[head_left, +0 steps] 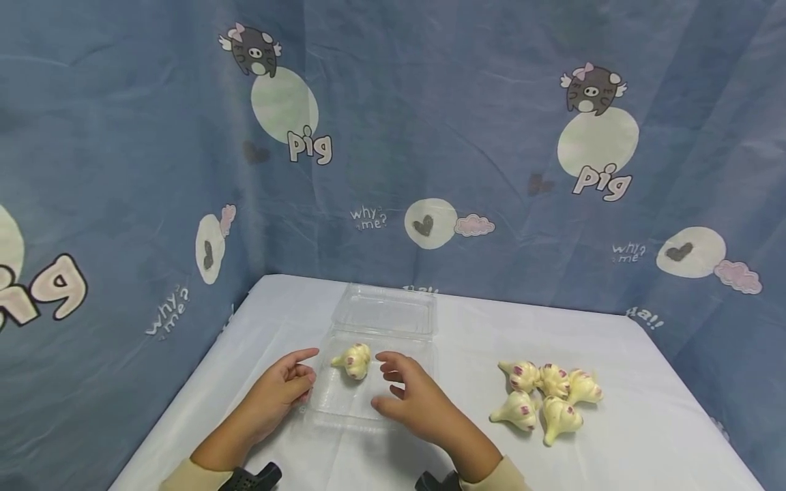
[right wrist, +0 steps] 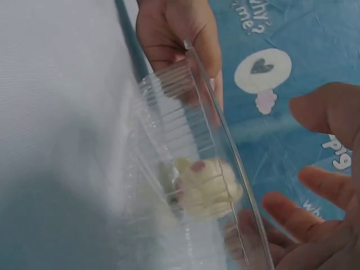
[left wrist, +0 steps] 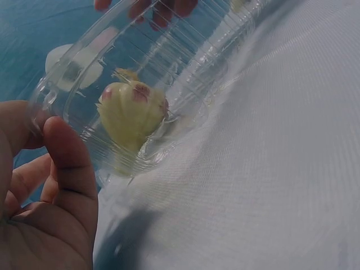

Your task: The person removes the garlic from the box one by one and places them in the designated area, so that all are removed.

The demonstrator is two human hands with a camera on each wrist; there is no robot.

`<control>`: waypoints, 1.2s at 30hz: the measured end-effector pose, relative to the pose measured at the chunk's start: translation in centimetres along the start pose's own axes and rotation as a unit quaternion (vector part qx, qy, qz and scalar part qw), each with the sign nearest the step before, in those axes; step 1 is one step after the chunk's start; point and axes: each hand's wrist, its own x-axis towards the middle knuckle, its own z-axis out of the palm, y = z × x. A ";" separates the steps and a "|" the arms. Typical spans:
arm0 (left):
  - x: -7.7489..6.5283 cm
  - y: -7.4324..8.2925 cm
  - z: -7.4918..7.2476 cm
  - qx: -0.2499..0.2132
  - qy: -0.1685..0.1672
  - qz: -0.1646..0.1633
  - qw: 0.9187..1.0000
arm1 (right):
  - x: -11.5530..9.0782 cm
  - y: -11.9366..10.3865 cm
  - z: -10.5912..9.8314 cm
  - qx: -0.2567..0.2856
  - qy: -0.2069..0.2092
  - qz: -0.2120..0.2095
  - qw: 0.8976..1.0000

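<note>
A clear plastic clamshell container (head_left: 344, 404) sits on the white table, its lid (head_left: 383, 312) folded back away from me. One garlic bulb (head_left: 356, 361) lies inside the base; its purple-marked cloves show in the left wrist view too (left wrist: 134, 112). At the container's left side, my left hand (head_left: 278, 392) pinches the rim between thumb and fingers. My right hand (head_left: 417, 402) hovers over the right part of the base, thumb and fingers spread apart, holding nothing. In the right wrist view its fingers (right wrist: 304, 219) are beside the clear wall, apart from the bulb.
Several garlic bulbs (head_left: 546, 395) lie grouped on the table to the right of the container. A white cloth (head_left: 638, 395) covers the table. Blue printed curtains (head_left: 479, 136) hang behind it and along the sides.
</note>
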 end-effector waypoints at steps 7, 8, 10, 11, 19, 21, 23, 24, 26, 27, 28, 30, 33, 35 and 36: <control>0.1 0.3 0.2 -0.003 -0.006 0.008 1.000 | 0.6 0.1 0.5 -0.043 -0.004 0.012 0.999; 0.1 0.4 0.2 -0.002 -0.006 0.011 1.000 | 0.8 0.1 0.6 -0.047 0.000 0.012 0.999; 0.2 0.4 0.2 0.001 -0.009 0.015 1.000 | 1.1 0.2 0.8 -0.052 0.005 0.013 0.999; 0.2 0.4 0.1 0.003 -0.009 0.016 1.000 | 1.2 0.2 1.0 -0.055 0.006 0.014 0.998; 0.1 0.4 0.2 0.006 -0.005 0.014 1.000 | 2.1 0.3 1.8 -0.073 0.020 0.022 0.997; 0.1 0.4 0.2 0.007 -0.003 0.013 1.000 | 2.3 0.3 2.0 -0.079 0.023 0.023 0.996; 0.0 0.4 0.2 0.006 -0.002 0.012 1.000 | 2.5 0.4 2.3 -0.086 0.026 0.023 0.996; 0.0 0.3 0.2 0.006 -0.003 0.012 1.000 | 2.6 0.4 2.4 -0.092 0.027 0.022 0.995; -0.1 0.3 0.3 0.003 -0.004 0.012 1.000 | 2.7 0.4 2.6 -0.100 0.029 0.022 0.994; -0.1 0.3 0.3 0.002 -0.006 0.013 1.000 | 2.8 0.3 2.7 -0.103 0.030 0.021 0.994; -0.1 0.2 0.3 0.001 -0.007 0.014 1.000 | 2.8 0.3 2.8 -0.107 0.031 0.021 0.994; -0.2 0.2 0.3 -0.001 -0.008 0.015 1.000 | 2.9 0.2 3.0 -0.117 0.034 0.022 0.992; -0.2 0.3 0.3 -0.003 -0.008 0.014 1.000 | 3.1 0.1 3.1 -0.128 0.038 0.028 0.991; -0.2 0.3 0.3 -0.003 -0.007 0.014 1.000 | 3.3 0.0 3.2 -0.130 0.040 0.032 0.990; -0.2 0.3 0.3 -0.002 -0.006 0.014 1.000 | 3.3 0.0 3.2 -0.128 0.042 0.035 0.990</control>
